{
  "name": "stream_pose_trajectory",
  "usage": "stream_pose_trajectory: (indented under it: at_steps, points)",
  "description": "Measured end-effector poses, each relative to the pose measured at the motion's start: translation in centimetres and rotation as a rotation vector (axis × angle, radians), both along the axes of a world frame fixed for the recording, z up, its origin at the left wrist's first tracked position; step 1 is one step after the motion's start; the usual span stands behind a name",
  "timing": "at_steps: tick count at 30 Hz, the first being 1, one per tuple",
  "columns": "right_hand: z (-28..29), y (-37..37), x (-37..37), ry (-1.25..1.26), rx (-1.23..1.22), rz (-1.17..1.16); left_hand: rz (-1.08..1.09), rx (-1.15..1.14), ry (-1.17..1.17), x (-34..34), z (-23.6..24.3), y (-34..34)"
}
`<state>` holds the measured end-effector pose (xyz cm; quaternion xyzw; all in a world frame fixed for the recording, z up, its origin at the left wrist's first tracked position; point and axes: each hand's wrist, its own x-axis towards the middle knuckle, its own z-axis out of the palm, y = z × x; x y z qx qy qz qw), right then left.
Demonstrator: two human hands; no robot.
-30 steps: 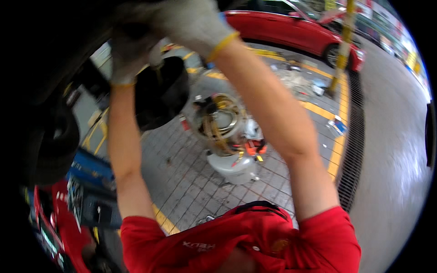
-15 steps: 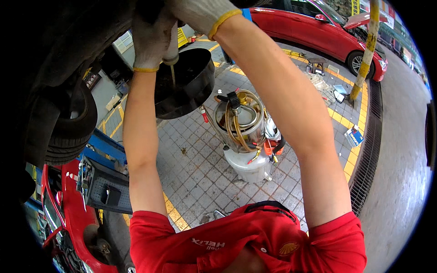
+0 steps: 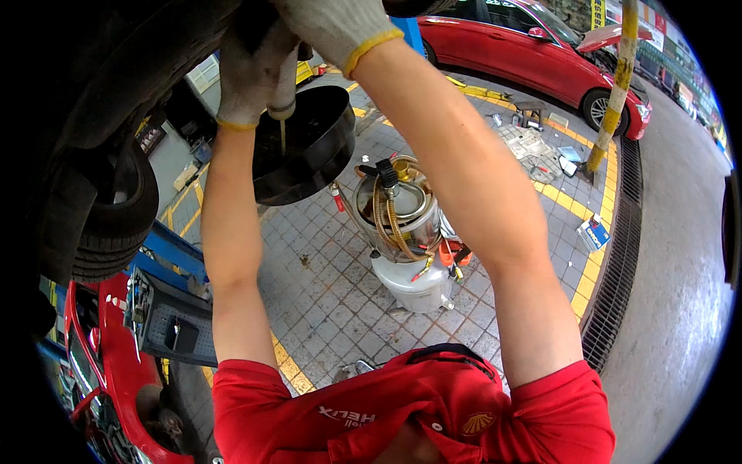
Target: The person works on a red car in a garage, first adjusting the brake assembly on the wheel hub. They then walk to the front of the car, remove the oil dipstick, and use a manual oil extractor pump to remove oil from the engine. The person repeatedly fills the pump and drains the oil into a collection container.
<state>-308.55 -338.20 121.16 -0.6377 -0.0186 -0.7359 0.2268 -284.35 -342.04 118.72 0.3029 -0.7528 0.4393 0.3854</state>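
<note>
Both my arms reach up under the dark underside of a raised car (image 3: pixel 147 46). My left hand (image 3: pixel 249 77), in a whitish knit glove with a yellow cuff, is closed around the upper part of a pale cylinder (image 3: pixel 282 100) whose exact kind I cannot make out. From its lower end a thin stream of liquid (image 3: pixel 283 138) runs into a round black drain pan (image 3: pixel 309 174). My right hand (image 3: pixel 334 31), gloved the same way, is raised beside the left at the underside. Its fingertips are hidden at the top edge.
Below the pan stands an oil drainer tank (image 3: pixel 410 282) with coiled hoses. A tire (image 3: pixel 116 224) hangs at left, above a tool tray (image 3: pixel 182 329). Red cars stand at lower left and far right (image 3: pixel 510 46). A yellow-white pole (image 3: pixel 614 108) rises beside a floor grate (image 3: pixel 618 286).
The whole view has shifted slightly, so most things sit a little further left. My hands stay raised at the underside, and the liquid keeps running into the pan.
</note>
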Motion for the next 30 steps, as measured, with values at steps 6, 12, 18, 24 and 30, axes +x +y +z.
stream_pose_trajectory:
  at_steps: [6, 12, 18, 24, 30]
  points:
    - [1.6, -0.6, 0.9, 0.064, 0.124, 0.03, -0.064, 0.229, 0.22, 2.4, 0.2, -1.6]
    - [1.4, -5.1, 3.5, 0.139, -0.115, -0.46, -1.098, 0.95, 0.857, -3.2, 0.4, 0.0]
    - [-0.2, -11.7, 7.4, 0.101, -0.312, -1.308, -1.423, 0.976, 1.042, -5.7, -0.9, -1.1]
    - [-1.6, -5.8, 7.1, 0.316, 0.279, -0.048, -0.144, 0.533, 0.519, 2.5, -2.1, -2.9]
    - [0.4, -10.3, 9.1, 0.863, 0.118, -0.742, 0.131, 0.32, 0.332, 3.7, -1.7, -4.3]
